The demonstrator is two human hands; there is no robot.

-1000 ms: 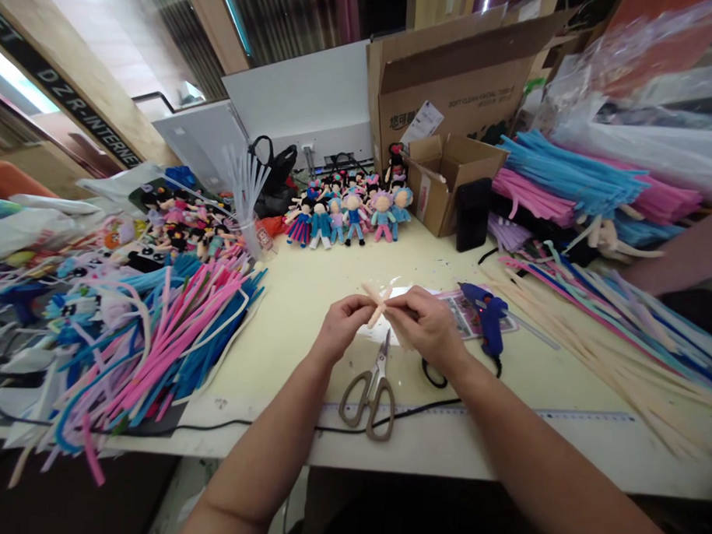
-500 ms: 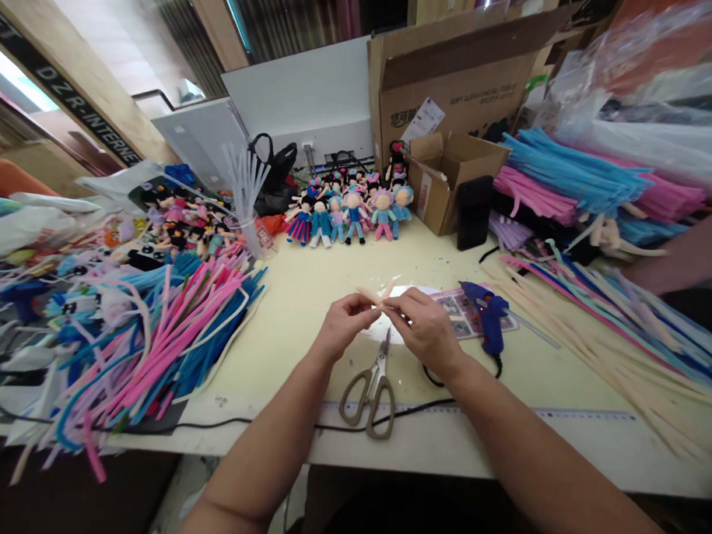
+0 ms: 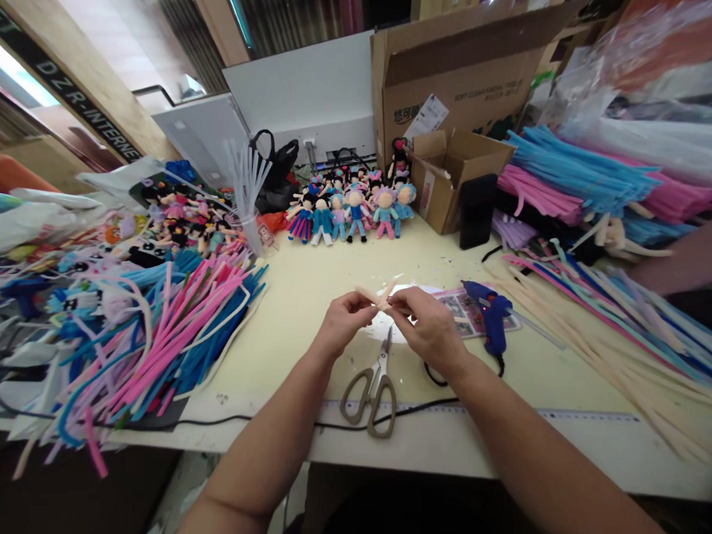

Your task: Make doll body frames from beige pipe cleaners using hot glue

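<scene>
Between my two hands is a short piece of cream-coloured pipe cleaner [image 3: 384,301], with ends sticking up and outward. My left hand [image 3: 343,323] pinches its left side between thumb and fingertips. From the right, my right hand [image 3: 427,325] grips it with thumb and bent fingers; the fingertips of both hands nearly meet. Just below lie scissors [image 3: 372,392] with grey-beige handles, blades pointing up toward the piece. Right of my right hand rests a blue hot glue gun [image 3: 491,311] on a printed picture card [image 3: 468,314]. A white sheet [image 3: 377,326] lies under my hands.
Pipe cleaners in pink and blue [image 3: 161,330] pile up at left; cream strips [image 3: 598,361] and blue bundles [image 3: 581,170] lie at right. Several small dolls [image 3: 352,208] stand at the back beside a cardboard box [image 3: 453,173]. A black cable [image 3: 227,422] and ruler [image 3: 561,414] run along the front.
The right hand's fingers have shifted slightly on the cream piece, and its upright end leans a little more to the right. The left hand keeps its pinch.
</scene>
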